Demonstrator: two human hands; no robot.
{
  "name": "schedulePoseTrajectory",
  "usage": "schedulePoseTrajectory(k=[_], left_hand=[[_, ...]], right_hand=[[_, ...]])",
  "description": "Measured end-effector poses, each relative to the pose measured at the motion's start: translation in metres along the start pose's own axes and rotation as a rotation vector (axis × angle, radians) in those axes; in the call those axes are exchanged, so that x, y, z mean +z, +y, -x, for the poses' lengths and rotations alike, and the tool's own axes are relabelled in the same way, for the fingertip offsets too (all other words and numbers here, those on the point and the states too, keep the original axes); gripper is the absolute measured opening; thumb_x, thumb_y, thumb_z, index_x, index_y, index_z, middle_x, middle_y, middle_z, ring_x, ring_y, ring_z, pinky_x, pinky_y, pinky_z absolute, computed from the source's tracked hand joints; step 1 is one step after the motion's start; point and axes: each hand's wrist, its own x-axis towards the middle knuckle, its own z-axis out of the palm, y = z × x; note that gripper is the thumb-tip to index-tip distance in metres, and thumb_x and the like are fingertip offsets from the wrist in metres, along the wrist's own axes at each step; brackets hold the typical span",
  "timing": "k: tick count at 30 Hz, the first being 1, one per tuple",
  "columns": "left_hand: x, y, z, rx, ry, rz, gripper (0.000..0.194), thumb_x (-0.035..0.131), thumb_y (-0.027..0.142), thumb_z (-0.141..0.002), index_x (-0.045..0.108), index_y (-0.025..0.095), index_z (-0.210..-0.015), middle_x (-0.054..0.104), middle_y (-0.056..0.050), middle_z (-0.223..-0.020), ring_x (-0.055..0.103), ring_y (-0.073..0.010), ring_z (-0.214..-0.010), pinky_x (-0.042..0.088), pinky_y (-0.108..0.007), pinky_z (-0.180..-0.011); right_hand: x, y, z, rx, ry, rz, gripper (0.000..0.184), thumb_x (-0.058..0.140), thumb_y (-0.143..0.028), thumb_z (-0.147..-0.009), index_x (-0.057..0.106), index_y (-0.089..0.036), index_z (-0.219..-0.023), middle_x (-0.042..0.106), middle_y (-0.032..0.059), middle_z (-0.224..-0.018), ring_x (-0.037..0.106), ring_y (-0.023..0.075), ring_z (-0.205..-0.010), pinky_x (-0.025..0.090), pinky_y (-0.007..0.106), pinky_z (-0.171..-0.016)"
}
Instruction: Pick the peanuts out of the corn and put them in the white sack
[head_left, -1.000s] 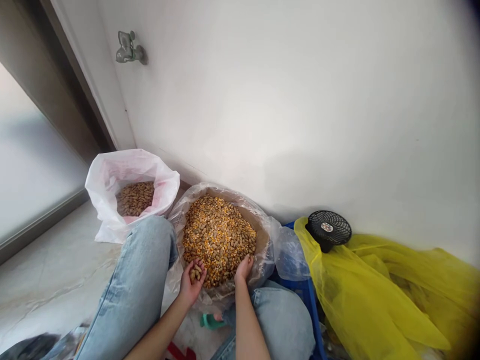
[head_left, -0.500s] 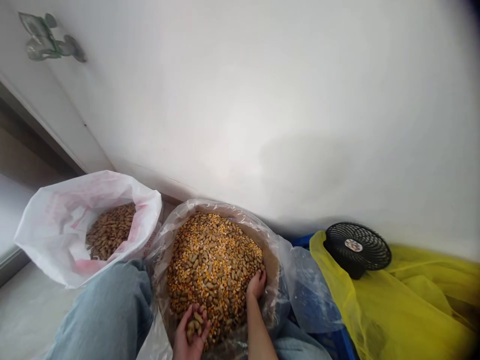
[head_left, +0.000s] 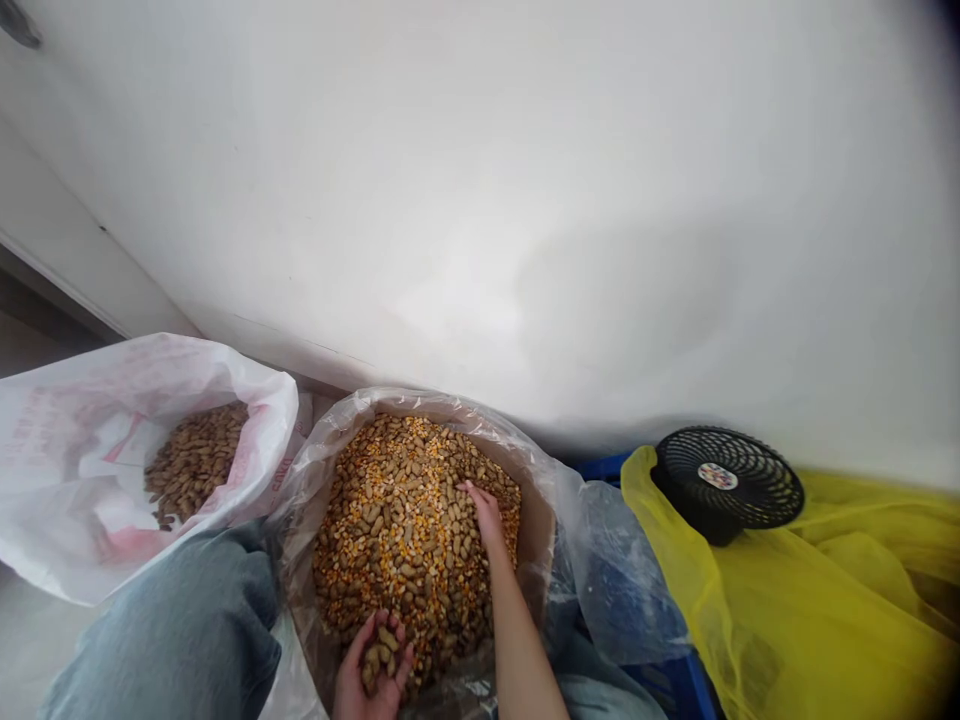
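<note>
A clear plastic-lined sack (head_left: pixel 544 480) holds a heap of unshelled peanuts mixed with yellow corn kernels (head_left: pixel 409 530). At the near left of the heap, my left hand (head_left: pixel 371 670) is palm up, its fingers curled around several peanuts (head_left: pixel 381 655). My right hand (head_left: pixel 486 512) reaches over the right part of the heap. Its fingertips are drawn together against the peanuts there, and what they pinch, if anything, is too small to make out.
A white bag (head_left: pixel 255 430) with peanuts inside stands open at the left, by my jeans-covered knee (head_left: pixel 172 630). To the right are a blue crate (head_left: pixel 679 685), yellow netting (head_left: pixel 810 620) and a black fan-like grille (head_left: pixel 727 480). A white wall (head_left: pixel 450 200) rises behind.
My right hand has moved from the sack's right edge up and inward onto the heap. My left hand keeps its peanuts. The view has shifted closer, and the tap has nearly left it.
</note>
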Motion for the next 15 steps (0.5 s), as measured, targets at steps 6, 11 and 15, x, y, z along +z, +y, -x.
schedulePoseTrajectory(k=[6,11,15], left_hand=[[0.003,0.005,0.009,0.046,-0.053,-0.012,0.011,0.045,0.011,-0.074,0.055,0.015,-0.076,0.062,-0.003,-0.066,0.061,-0.0137,-0.060,0.050,-0.029,-0.057],[-0.003,0.009,0.016,0.032,-0.126,0.045,0.012,0.045,0.010,-0.074,0.056,0.015,-0.077,0.062,-0.003,-0.067,0.061,-0.0134,-0.061,0.051,-0.029,-0.059],[-0.013,0.012,0.018,0.031,-0.180,0.083,0.013,0.045,0.009,-0.074,0.057,0.015,-0.077,0.062,-0.002,-0.068,0.061,-0.0134,-0.063,0.051,-0.029,-0.061]], right_hand=[[0.035,-0.027,0.029,-0.013,-0.113,-0.119,0.022,0.062,-0.040,-0.060,0.069,-0.021,-0.067,0.068,0.0024,-0.077,0.057,0.0197,-0.082,0.032,0.038,-0.091],[0.047,-0.039,0.067,-0.040,-0.178,-0.101,0.021,0.062,-0.041,-0.061,0.069,-0.022,-0.066,0.068,0.0024,-0.075,0.057,0.0204,-0.080,0.033,0.039,-0.090],[0.058,-0.041,0.104,-0.148,-0.188,-0.026,0.020,0.057,-0.043,-0.067,0.069,-0.026,-0.070,0.067,0.0012,-0.081,0.057,0.0209,-0.086,0.034,0.040,-0.091]])
